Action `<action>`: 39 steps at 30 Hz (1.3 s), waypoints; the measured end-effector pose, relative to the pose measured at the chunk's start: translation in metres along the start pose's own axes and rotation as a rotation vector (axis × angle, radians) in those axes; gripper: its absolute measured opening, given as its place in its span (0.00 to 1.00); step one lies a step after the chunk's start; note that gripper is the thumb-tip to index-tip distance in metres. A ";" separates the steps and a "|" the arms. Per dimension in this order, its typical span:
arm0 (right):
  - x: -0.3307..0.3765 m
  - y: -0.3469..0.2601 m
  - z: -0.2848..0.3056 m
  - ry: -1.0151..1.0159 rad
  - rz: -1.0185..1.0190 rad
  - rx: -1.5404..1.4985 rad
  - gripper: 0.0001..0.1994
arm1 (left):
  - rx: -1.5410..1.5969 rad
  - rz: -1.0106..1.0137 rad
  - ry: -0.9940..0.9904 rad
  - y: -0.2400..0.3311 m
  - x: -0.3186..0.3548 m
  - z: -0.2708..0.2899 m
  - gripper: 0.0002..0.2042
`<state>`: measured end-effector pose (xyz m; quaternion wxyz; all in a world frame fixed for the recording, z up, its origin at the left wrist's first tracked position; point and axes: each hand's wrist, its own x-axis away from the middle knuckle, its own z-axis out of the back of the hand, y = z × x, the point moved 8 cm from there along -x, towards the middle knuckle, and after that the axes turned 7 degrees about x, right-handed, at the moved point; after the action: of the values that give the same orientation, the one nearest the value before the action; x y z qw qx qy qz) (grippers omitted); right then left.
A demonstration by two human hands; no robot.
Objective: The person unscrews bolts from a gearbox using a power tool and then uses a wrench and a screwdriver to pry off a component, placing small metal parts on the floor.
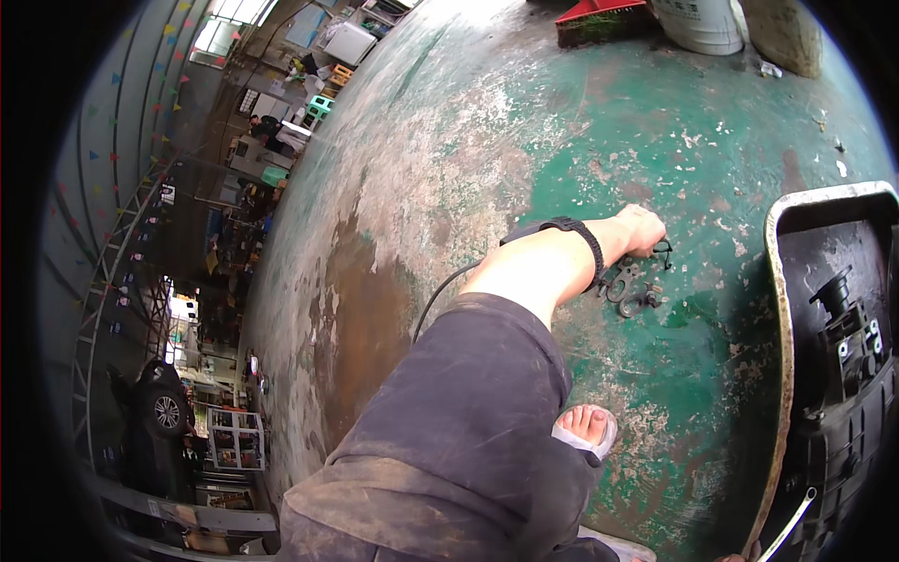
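Observation:
My left hand [642, 230] reaches down to the floor, a black strap with a cable around its wrist. Its fingers are closed at a small black part [664, 253], which sticks out past the fingertips. Just below the hand, several small dark metal parts [631, 292], some ring-shaped, lie on the floor. A sliver of my right hand [735, 558] shows at the lower edge, beside a metal tray [775, 272]; its fingers are mostly cut off. Near it, a thin white tube [792, 521] slants over the tray. Inside the tray lies a large black ribbed machine part [847, 412].
My sandalled foot [587, 429] stands on the worn green floor [674, 375]. At the far right are a red dustpan-like object [599, 13], a white bucket [698, 23] and another container [788, 36]. A dark car [161, 412] and cluttered benches stand at the left.

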<state>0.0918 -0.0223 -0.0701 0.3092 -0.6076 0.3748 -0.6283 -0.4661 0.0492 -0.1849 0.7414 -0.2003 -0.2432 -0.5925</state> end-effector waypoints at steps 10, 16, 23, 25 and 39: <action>-0.003 0.008 0.022 0.142 -0.083 -0.118 0.21 | -0.042 0.021 0.049 0.004 -0.004 0.003 0.13; 0.000 0.002 0.020 0.150 -0.055 -0.075 0.14 | -0.039 0.027 0.049 0.003 -0.006 0.002 0.13; 0.020 0.003 -0.007 0.056 -0.117 0.147 0.15 | -0.019 0.045 0.040 -0.003 -0.003 0.000 0.15; 0.021 0.003 -0.010 0.056 -0.122 0.068 0.16 | -0.020 0.046 0.026 -0.004 -0.003 -0.001 0.15; 0.009 -0.006 -0.007 0.041 0.025 0.177 0.29 | 0.176 -0.022 -0.080 -0.022 0.001 -0.011 0.22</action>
<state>0.0848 -0.0262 -0.0605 0.3618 -0.5600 0.3317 -0.6675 -0.4858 0.0376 -0.1926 0.7393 -0.1553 -0.3260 -0.5683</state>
